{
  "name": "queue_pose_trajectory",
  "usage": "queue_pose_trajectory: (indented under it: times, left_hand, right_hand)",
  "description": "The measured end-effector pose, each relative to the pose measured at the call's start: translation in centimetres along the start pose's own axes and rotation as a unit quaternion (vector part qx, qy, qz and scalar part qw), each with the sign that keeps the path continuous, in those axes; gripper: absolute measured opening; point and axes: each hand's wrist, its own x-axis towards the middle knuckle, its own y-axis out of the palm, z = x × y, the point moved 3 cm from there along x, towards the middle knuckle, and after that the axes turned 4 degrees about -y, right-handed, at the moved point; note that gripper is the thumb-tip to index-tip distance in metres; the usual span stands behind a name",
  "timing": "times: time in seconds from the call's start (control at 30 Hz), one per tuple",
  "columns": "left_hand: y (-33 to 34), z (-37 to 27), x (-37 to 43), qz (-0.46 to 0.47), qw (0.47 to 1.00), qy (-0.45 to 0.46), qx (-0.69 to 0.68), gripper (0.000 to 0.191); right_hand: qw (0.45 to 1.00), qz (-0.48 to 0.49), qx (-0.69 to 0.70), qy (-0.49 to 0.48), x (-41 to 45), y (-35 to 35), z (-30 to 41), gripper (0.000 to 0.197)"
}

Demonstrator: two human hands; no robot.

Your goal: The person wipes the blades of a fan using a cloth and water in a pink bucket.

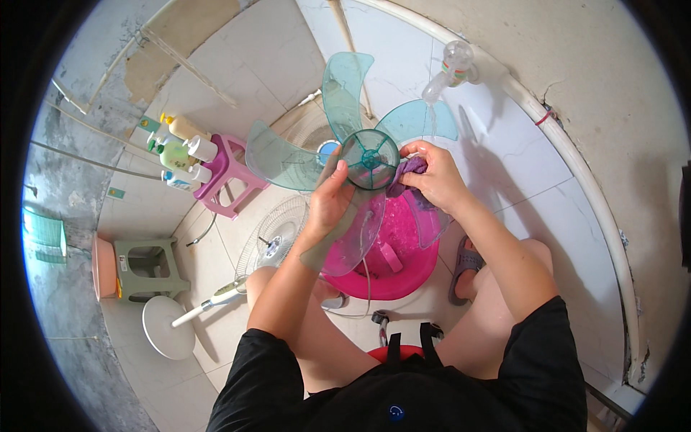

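Note:
A translucent green fan blade wheel point(370, 159) is held up over a pink plastic basin point(399, 286). My left hand point(331, 202) grips it at the left of its round hub. With my right hand point(437, 175) I pinch a purple cloth point(405, 175) against the hub's right side. Water with foam stands in the basin, where a pink object point(391, 257) lies. Above the right blade, water runs from a spout covered by a cut plastic bottle point(440, 81).
A pink stool point(235, 178) bearing several pump bottles stands at the left wall. Fan grilles point(275, 237) lean left of the basin, near a white fan stand point(170, 326). Farther left are a green stool point(154, 270) and an orange basin point(103, 267). A white pipe point(599, 210) runs along the right wall.

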Motion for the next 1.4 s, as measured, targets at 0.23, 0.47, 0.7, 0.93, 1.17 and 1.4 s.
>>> queue_pose_trajectory:
  times: [0.23, 0.47, 0.7, 0.93, 1.17, 1.4]
  left_hand:
    - [-0.3, -0.3, -0.2, -0.01, 1.0, 0.0, 0.004, 0.048]
    - [-0.2, -0.4, -0.2, -0.007, 1.0, -0.001, 0.01, 0.051]
    - [1.2, 0.4, -0.2, 0.02, 1.0, 0.0, 0.015, 0.054]
    - [-1.5, 0.4, 1.0, 0.044, 0.999, 0.017, -0.024, 0.048]
    - [-2.4, 1.7, 1.5, 0.061, 0.993, -0.025, -0.094, 0.045]
    - [-1.4, 1.8, 1.6, 0.068, 0.996, -0.012, -0.056, 0.045]
  right_hand:
    - [0.999, -0.042, -0.022, 0.007, -0.3, 0.2, -0.3, 0.018]
    - [0.982, -0.1, -0.16, -0.018, -0.8, 0.6, 0.1, 0.016]
    - [0.955, -0.153, -0.246, 0.058, 0.5, -0.1, -1.2, 0.025]
    - [0.994, 0.077, 0.071, 0.022, 0.2, -2.6, -0.5, 0.026]
    - [0.983, 0.045, -0.173, -0.034, 0.0, -2.1, 2.1, 0.031]
    - [0.971, -0.02, -0.237, -0.013, 0.0, -2.1, 0.9, 0.022]
